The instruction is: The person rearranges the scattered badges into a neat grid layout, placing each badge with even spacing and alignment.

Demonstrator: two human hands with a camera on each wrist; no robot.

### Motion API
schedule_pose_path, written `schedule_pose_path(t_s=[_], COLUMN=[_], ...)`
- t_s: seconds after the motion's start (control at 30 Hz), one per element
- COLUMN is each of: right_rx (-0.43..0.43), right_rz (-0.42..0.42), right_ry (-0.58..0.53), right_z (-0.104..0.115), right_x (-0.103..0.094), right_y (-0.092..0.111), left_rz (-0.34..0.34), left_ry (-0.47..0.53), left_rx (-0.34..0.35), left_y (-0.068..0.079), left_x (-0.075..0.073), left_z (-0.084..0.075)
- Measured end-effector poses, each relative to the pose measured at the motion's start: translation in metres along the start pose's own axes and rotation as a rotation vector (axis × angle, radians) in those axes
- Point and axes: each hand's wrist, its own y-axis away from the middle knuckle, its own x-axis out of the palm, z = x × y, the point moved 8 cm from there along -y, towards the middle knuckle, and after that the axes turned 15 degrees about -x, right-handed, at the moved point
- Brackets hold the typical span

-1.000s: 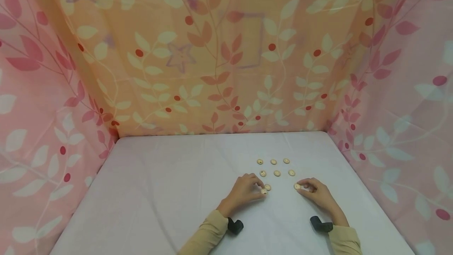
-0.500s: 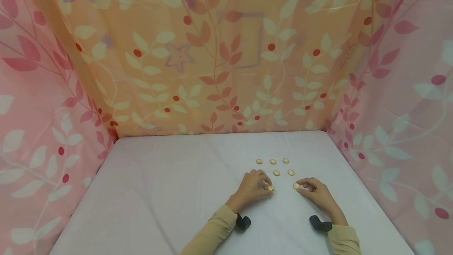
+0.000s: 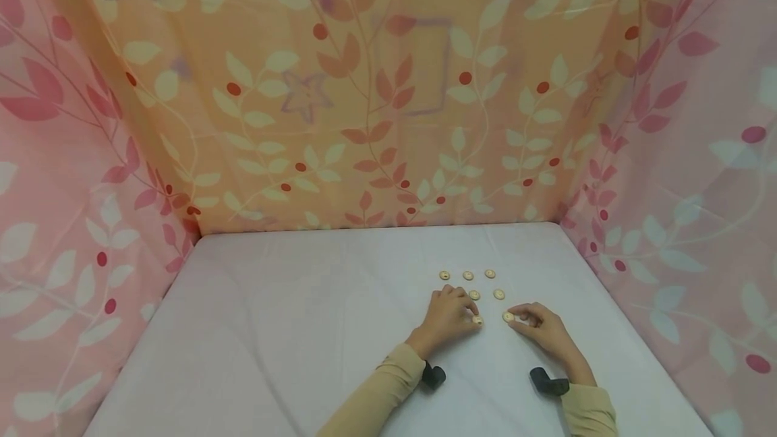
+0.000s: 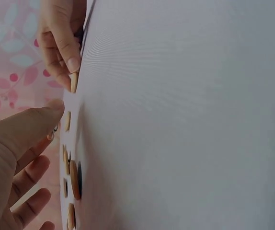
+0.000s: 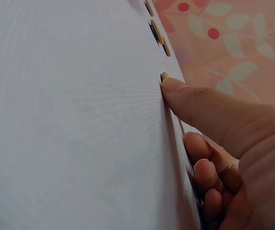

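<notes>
My left hand [image 3: 450, 315] pinches a small round wooden disc [image 3: 477, 321] with dark marks on its face, close over the white table. To its right my right hand [image 3: 541, 330] holds another pale wooden disc [image 3: 508, 317] between thumb and finger, down at the cloth. In the right wrist view the thumb covers most of that disc [image 5: 164, 76]. Beyond the hands lie a back row of three discs [image 3: 468, 276] and two discs [image 3: 499, 294] in front of it. The left hand hides the discs nearest it in the head view; the left wrist view shows several lying flat [image 4: 74, 179].
White cloth covers the table [image 3: 273, 329]. Patterned curtains stand along the back [image 3: 364, 120] and both sides. A black wrist camera [image 3: 434, 376] is strapped to the left wrist, another [image 3: 549, 382] to the right.
My left hand has moved right with its disc, towards the right hand, and now covers discs that showed before. The right hand has stayed almost still with its disc.
</notes>
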Motion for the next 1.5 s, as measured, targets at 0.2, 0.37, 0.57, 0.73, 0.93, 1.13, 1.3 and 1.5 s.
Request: schedule_pose_path(t_s=[0.2, 0.37, 0.57, 0.73, 0.93, 1.13, 1.3, 1.5], right_rx=[0.000, -0.010, -0.018, -0.008, 0.008, 0.006, 0.006, 0.031], right_rz=[0.009, 0.002, -0.006, -0.007, 0.003, 0.001, 0.001, 0.005], right_ry=[0.008, 0.017, 0.006, -0.009, 0.001, 0.008, 0.008, 0.015], right_z=[0.001, 0.004, 0.006, 0.005, 0.003, 0.002, 0.001, -0.001], right_x=[-0.001, -0.002, -0.001, -0.001, 0.001, 0.001, 0.002, 0.003], right_y=[0.000, 0.000, -0.001, -0.001, 0.000, -0.001, -0.002, -0.001], left_rz=[0.003, 0.009, 0.022, 0.022, 0.026, 0.030, 0.011, -0.011], left_ry=[-0.040, -0.051, -0.056, -0.058, -0.037, -0.038, -0.016, 0.050], left_rx=[-0.016, -0.021, -0.044, -0.051, -0.067, -0.064, -0.054, -0.080], left_y=[-0.004, -0.006, -0.010, -0.011, -0.010, -0.009, -0.007, -0.003], left_x=[0.008, 0.010, 0.017, 0.018, 0.013, 0.010, 0.010, 0.002], left_z=[-0.004, -0.007, -0.005, -0.006, -0.007, -0.007, -0.004, 0.004])
